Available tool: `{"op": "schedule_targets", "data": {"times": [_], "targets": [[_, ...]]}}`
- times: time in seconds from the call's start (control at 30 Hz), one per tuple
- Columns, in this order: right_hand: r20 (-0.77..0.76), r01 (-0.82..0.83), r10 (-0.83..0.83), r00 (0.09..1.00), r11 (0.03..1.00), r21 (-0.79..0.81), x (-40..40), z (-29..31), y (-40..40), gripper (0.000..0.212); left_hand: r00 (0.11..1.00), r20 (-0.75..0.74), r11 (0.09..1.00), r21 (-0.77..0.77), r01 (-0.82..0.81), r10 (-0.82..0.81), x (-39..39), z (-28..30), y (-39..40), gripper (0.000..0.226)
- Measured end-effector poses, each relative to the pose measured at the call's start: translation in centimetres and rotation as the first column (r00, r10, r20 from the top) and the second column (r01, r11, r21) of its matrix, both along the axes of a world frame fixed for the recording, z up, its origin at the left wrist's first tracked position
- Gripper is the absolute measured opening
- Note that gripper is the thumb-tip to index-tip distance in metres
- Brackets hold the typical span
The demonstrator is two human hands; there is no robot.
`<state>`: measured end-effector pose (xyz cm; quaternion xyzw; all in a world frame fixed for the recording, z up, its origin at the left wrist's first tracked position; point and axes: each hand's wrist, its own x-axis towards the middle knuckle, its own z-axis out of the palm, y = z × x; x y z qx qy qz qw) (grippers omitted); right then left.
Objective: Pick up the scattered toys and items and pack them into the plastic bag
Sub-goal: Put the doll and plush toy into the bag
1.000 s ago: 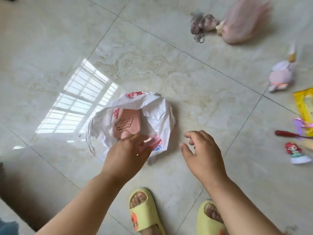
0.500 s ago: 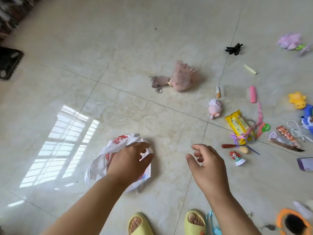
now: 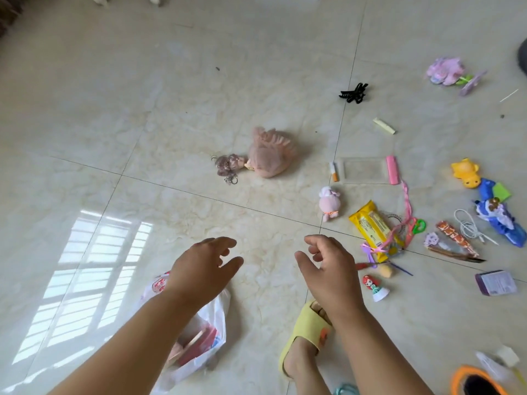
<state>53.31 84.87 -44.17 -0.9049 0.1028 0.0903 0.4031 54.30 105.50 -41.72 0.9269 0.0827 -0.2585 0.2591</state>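
Both hands, left [image 3: 204, 269] and right [image 3: 332, 270], hang empty and loosely curled above the floor [image 3: 142, 109], bag [image 3: 199, 346] beneath the left forearm, between picks; next comes reaching the doll [image 3: 265, 155] ahead.

left hand [image 3: 199, 269] lifted off the plastic bag [image 3: 199, 337], now forward of it above bare floor [image 3: 171, 109], fingers loose, holding nothing. bag left slumped by the forearm, mouth no longer held open. right hand [image 3: 330, 272] empty too, advanced toward the yellow packet [image 3: 370, 226]. view tilted up, more scattered toys showing.
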Motion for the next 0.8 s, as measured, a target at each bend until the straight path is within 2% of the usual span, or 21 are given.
{"op": "schedule_targets", "data": {"times": [0.2, 0.33, 0.5, 0.67, 0.8], "targets": [[-0.165, -0.009, 0.01, 0.986, 1.0, 0.006, 4.9, -5.0, -6.2, 0.029, 0.993, -0.117, 1.0, 0.001, 0.016, -0.016, 5.7, -4.5, -6.7, 0.04], [-0.215, -0.022, 0.017, 0.976, 1.0, -0.019, 7.6, -8.4, -10.0, 0.03, 0.996, -0.087, 0.999, 0.034, 0.023, -0.02, 9.7, -7.7, -9.9, 0.048], [-0.219, -0.003, -0.003, 0.976, 1.0, -0.026, 10.4, -13.4, -11.5, 0.032, 0.998, -0.057, 0.995, 0.102, 0.015, -0.009, 14.3, -12.4, -10.8, 0.059], [-0.199, 0.014, -0.023, 0.98, 0.999, -0.046, 13.2, -19.9, -11.4, 0.034, 0.995, -0.098, 0.993, 0.118, 0.002, 0.009, 18.7, -19.1, -10.4, 0.072], [-0.167, 0.034, -0.052, 0.985, 0.994, -0.106, 15.3, -26.0, -11.6, 0.037, 0.999, 0.04, 0.971, 0.24, 0.02, -0.03, 23.2, -24.8, -9.5, 0.091]]}}
